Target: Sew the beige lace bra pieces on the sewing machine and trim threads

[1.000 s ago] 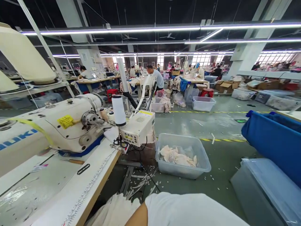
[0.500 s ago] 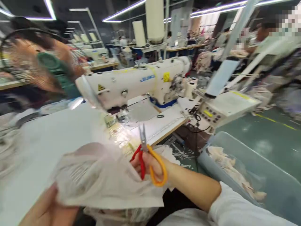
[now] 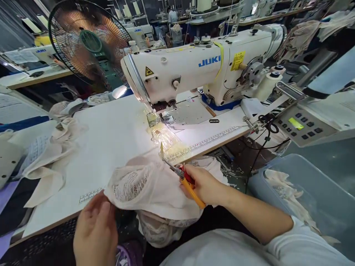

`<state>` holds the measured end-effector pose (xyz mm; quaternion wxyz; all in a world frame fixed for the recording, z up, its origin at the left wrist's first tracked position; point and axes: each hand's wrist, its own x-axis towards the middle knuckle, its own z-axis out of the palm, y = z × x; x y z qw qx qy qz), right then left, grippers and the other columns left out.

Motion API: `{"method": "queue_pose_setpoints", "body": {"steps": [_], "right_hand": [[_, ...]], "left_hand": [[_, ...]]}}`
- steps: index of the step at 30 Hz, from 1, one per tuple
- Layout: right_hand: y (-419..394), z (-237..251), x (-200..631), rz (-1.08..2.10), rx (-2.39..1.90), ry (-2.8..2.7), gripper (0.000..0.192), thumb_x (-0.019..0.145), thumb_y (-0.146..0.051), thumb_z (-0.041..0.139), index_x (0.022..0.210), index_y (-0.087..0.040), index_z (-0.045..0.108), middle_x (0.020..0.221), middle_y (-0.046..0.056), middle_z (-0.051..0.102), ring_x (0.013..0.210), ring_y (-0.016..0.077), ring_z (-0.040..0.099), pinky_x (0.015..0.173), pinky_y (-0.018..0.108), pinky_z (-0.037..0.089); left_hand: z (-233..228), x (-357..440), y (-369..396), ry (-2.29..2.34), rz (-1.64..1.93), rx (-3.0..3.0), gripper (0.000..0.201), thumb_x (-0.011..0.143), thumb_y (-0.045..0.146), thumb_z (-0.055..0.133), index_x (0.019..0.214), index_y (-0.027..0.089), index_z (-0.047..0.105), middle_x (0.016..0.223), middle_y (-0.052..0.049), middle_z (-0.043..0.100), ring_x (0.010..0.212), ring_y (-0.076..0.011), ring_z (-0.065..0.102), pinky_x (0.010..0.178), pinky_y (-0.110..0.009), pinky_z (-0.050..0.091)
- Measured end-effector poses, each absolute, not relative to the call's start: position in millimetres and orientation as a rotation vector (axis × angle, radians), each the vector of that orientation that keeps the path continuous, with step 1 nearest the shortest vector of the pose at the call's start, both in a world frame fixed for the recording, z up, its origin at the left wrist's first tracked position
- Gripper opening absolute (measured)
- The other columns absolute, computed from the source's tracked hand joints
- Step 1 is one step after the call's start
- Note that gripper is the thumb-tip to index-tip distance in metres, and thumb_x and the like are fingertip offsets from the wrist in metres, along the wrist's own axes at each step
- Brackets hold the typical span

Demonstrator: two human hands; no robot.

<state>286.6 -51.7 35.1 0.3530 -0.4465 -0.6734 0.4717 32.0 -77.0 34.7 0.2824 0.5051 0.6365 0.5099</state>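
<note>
While the left hand pinches the side of a pale lace garment at the front edge of the table, the right hand grasps scissors, their 2 blades parted.

One camera sits on the worker's head over there, facing forward and down across the tabletop. It looks from just above the worker's own white shirt, which fills much of the bottom edge, with the left hand and right hand close below the lens. The sewing machine stands farther off. The wide view reaches the fan at upper left and the bin at lower right.
</note>
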Motion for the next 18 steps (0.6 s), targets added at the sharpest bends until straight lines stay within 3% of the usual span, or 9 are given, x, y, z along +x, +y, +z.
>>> {"method": "queue_pose_setpoints", "body": {"steps": [3, 5, 8, 10, 12, 14, 16, 17, 18], "right_hand": [[-52.7, 40.5, 290.6, 1.215, -1.055, -1.882, 0.025, 0.063, -0.009, 0.054, 0.072, -0.021, 0.034, 0.071, -0.004, 0.047, 0.063, 0.0100, 0.042, 0.057, 0.021, 0.035], [-55.9, 47.1, 290.4, 1.199, -0.991, -2.013, 0.027, 0.063, -0.009, 0.055, 0.073, -0.021, 0.034, 0.073, -0.003, 0.048, 0.064, 0.0105, 0.042, 0.058, 0.021, 0.035], [-63.5, 59.8, 289.1, 1.117, -0.892, -2.239, 0.030, 0.063, -0.009, 0.057, 0.070, -0.022, 0.031, 0.071, -0.003, 0.047, 0.062, 0.0110, 0.041, 0.057, 0.022, 0.035], [-68.2, 67.3, 290.7, 1.076, -0.818, -2.335, 0.029, 0.063, -0.008, 0.056, 0.069, -0.022, 0.031, 0.069, -0.003, 0.048, 0.062, 0.0113, 0.041, 0.057, 0.022, 0.036], [-70.8, 71.7, 295.1, 1.105, -0.756, -2.350, 0.025, 0.065, -0.007, 0.054, 0.071, -0.022, 0.035, 0.071, -0.002, 0.050, 0.064, 0.0113, 0.043, 0.058, 0.021, 0.037], [-71.0, 71.9, 301.8, 1.185, -0.725, -2.305, 0.022, 0.066, -0.007, 0.053, 0.074, -0.021, 0.039, 0.076, -0.001, 0.052, 0.066, 0.0111, 0.046, 0.059, 0.020, 0.038], [-69.5, 68.2, 309.5, 1.249, -0.738, -2.229, 0.021, 0.068, -0.008, 0.054, 0.075, -0.021, 0.040, 0.078, -0.001, 0.054, 0.068, 0.0109, 0.047, 0.060, 0.020, 0.039], [-68.6, 65.4, 313.4, 1.273, -0.751, -2.193, 0.021, 0.068, -0.009, 0.056, 0.074, -0.021, 0.040, 0.079, -0.001, 0.054, 0.068, 0.0108, 0.047, 0.060, 0.020, 0.039], [-67.6, 62.4, 317.2, 1.288, -0.767, -2.164, 0.021, 0.068, -0.009, 0.057, 0.073, -0.021, 0.040, 0.079, -0.001, 0.054, 0.068, 0.0106, 0.047, 0.061, 0.020, 0.039]], "left_hand": [[38.5, 30.3, -90.1, 1.891, 1.358, 1.766, 0.049, 0.082, 0.029, 0.057, 0.129, 0.034, 0.044, 0.137, -0.004, 0.048, 0.128, -0.0266, 0.042, 0.110, -0.049, 0.031], [45.3, 38.7, -88.7, 1.596, 1.069, 2.380, 0.049, 0.082, 0.022, 0.056, 0.129, 0.032, 0.047, 0.129, -0.006, 0.056, 0.120, -0.0255, 0.052, 0.106, -0.045, 0.039], [56.4, 59.1, -73.9, 0.936, 0.684, 2.931, 0.057, 0.082, 0.020, 0.052, 0.138, 0.023, 0.037, 0.136, -0.011, 0.051, 0.129, -0.0263, 0.042, 0.110, -0.043, 0.033], [64.1, 71.5, -61.0, 0.781, 0.544, 3.020, 0.054, 0.085, 0.027, 0.048, 0.137, 0.019, 0.038, 0.136, -0.011, 0.051, 0.132, -0.0267, 0.038, 0.113, -0.046, 0.024], [72.8, 79.6, -50.6, 0.730, 0.455, 2.988, 0.037, 0.087, 0.031, 0.045, 0.122, 0.022, 0.054, 0.116, -0.007, 0.066, 0.122, -0.0244, 0.050, 0.115, -0.047, 0.017], [82.4, 82.6, -45.8, 0.681, 0.359, 2.909, 0.023, 0.087, 0.030, 0.044, 0.094, 0.026, 0.066, 0.083, 0.000, 0.071, 0.093, -0.0199, 0.066, 0.113, -0.046, 0.023], [91.0, 80.5, -48.9, 0.643, 0.276, 2.837, 0.022, 0.085, 0.030, 0.046, 0.077, 0.028, 0.066, 0.062, 0.002, 0.065, 0.063, -0.0166, 0.065, 0.093, -0.037, 0.049], [94.0, 77.6, -53.8, 0.649, 0.258, 2.805, 0.022, 0.084, 0.031, 0.047, 0.072, 0.029, 0.065, 0.057, 0.003, 0.063, 0.052, -0.0158, 0.060, 0.071, -0.030, 0.055], [95.6, 73.6, -60.5, 0.719, 0.282, 2.765, 0.024, 0.084, 0.034, 0.047, 0.067, 0.030, 0.063, 0.054, 0.003, 0.060, 0.046, -0.0156, 0.056, 0.051, -0.027, 0.051]]}}
